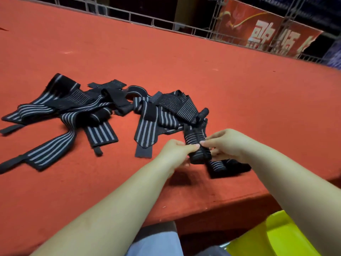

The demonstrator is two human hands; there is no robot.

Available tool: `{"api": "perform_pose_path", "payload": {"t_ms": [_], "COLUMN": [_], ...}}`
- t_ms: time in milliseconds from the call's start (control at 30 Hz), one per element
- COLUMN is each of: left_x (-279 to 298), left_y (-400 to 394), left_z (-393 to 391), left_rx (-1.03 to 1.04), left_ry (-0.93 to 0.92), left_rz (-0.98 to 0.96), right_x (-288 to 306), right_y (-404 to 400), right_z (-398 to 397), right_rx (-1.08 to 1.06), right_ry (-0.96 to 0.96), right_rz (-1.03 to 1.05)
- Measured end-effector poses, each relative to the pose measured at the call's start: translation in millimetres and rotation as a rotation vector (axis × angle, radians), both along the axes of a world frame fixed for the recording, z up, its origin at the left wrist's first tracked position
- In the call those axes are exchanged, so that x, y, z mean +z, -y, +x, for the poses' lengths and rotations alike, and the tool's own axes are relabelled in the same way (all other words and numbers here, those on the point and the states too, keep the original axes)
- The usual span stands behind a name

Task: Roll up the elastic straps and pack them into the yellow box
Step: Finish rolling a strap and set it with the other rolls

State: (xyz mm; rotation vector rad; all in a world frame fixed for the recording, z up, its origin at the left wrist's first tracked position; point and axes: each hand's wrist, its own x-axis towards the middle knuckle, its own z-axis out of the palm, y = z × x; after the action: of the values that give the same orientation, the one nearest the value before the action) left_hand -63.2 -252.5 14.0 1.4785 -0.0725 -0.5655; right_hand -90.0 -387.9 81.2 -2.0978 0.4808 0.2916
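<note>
A black elastic strap with grey stripes (196, 143) is partly rolled and held between both hands above the red surface. My left hand (175, 154) grips its left side, thumb on top. My right hand (226, 145) pinches its right side with curled fingers. The strap's loose end (227, 167) trails on the surface below my right hand. A pile of several unrolled striped straps (88, 111) lies spread to the left and behind. The yellow box (276, 237) sits below the surface's edge at the bottom right, partly hidden by my right forearm.
The red felt-covered surface (184, 61) stretches far back to a metal truss frame (166, 21). A red banner (267, 30) hangs at the back right. The surface's front edge runs just under my forearms, with my lap below it.
</note>
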Motion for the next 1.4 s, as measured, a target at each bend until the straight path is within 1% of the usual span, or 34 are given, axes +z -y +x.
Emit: {"api": "perform_pose_path", "payload": {"t_ms": [100,200,333,433,533,600,767,833,900,1000,1067,1167,1267,1400], "left_x": [-24.6,-39.3,-52.9,-61.0,-64.6,-66.6,-61.8,-58.9,-58.1,-53.7,-47.6,-38.2,-32.6,-32.5], "left_y": [22.1,36.9,48.1,50.4,50.2,50.5,44.9,41.2,36.4,20.2,1.8,-31.9,-61.8,-98.1], "left_z": [5.1,8.0,14.4,17.7,19.2,19.0,16.5,17.0,18.3,25.9,36.4,55.9,75.3,104.2], "left_rx": [0.004,0.001,-0.015,-0.042,-0.052,-0.046,-0.109,-0.135,-0.127,-0.048,0.031,0.133,0.193,0.279], "left_ry": [-0.146,-0.198,-0.160,-0.128,-0.120,-0.094,0.032,0.063,0.070,0.046,0.066,0.120,0.140,0.147], "left_rz": [0.002,-0.003,0.074,0.136,0.152,0.176,0.355,0.403,0.396,0.317,0.294,0.292,0.320,0.394], "right_x": [-19.8,-34.3,-46.6,-53.3,-57.5,-59.7,-62.6,-60.0,-53.8,-36.2,-25.8,-24.8,-40.8,-64.5], "right_y": [13.7,21.3,28.3,31.9,31.8,30.9,24.4,20.1,16.4,9.5,-0.1,-25.7,-53.8,-89.3], "right_z": [9.6,19.6,28.2,32.2,35.2,37.4,39.1,38.3,37.7,39.4,44.8,59.6,80.1,112.0], "right_rx": [0.021,0.074,0.105,0.088,0.114,0.124,0.153,0.180,0.205,0.216,0.235,0.296,0.282,0.292], "right_ry": [-0.062,-0.106,-0.179,-0.179,-0.199,-0.220,-0.291,-0.283,-0.239,-0.156,-0.100,-0.058,-0.011,0.095], "right_rz": [-0.206,-0.355,-0.484,-0.511,-0.596,-0.609,-0.647,-0.715,-0.783,-0.823,-0.807,-0.678,-0.500,-0.388]}}
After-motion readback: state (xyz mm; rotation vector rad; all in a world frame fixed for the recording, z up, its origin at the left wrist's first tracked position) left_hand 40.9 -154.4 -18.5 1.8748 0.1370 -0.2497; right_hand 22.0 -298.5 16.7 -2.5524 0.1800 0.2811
